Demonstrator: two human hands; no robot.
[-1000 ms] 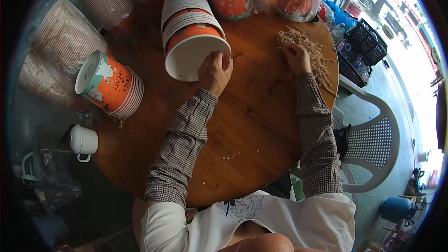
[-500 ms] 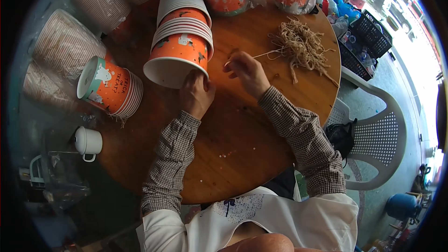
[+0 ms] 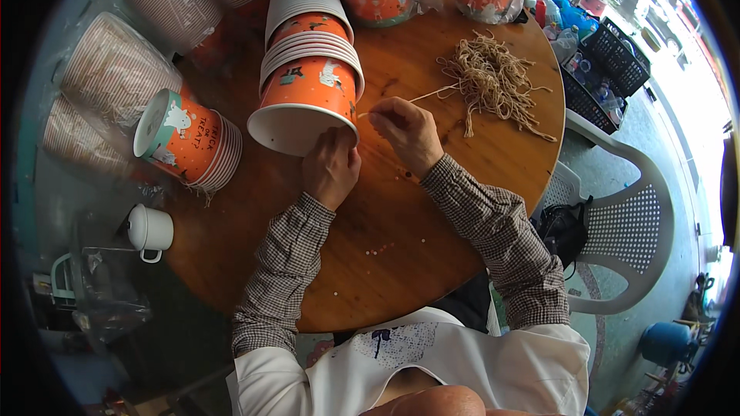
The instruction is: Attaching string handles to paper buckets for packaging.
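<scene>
A large orange paper bucket [image 3: 304, 92] with printed ghosts lies on its side, its white mouth toward me. My left hand [image 3: 331, 168] is closed on the lower right of its rim, some fingers hidden inside the mouth. More nested buckets [image 3: 312, 42] stretch away behind it. Just right of the rim, my right hand [image 3: 407, 135] pinches the end of a thin beige string [image 3: 433, 95]. The string runs back to a loose tangled heap of strings [image 3: 493, 73] at the far right of the round wooden table [image 3: 385, 277].
A second stack of orange buckets [image 3: 189, 139] lies tilted at the left. Bagged bucket stacks [image 3: 116, 54] crowd the left and far edges. A white lidded mug [image 3: 149, 231] stands at lower left. To the right are a white plastic chair [image 3: 628, 239] and black crates [image 3: 613, 58].
My right hand has moved slightly down with the string, which is now drawn closer to the bucket's rim. The bucket stack has shifted a little right and turned slightly.
</scene>
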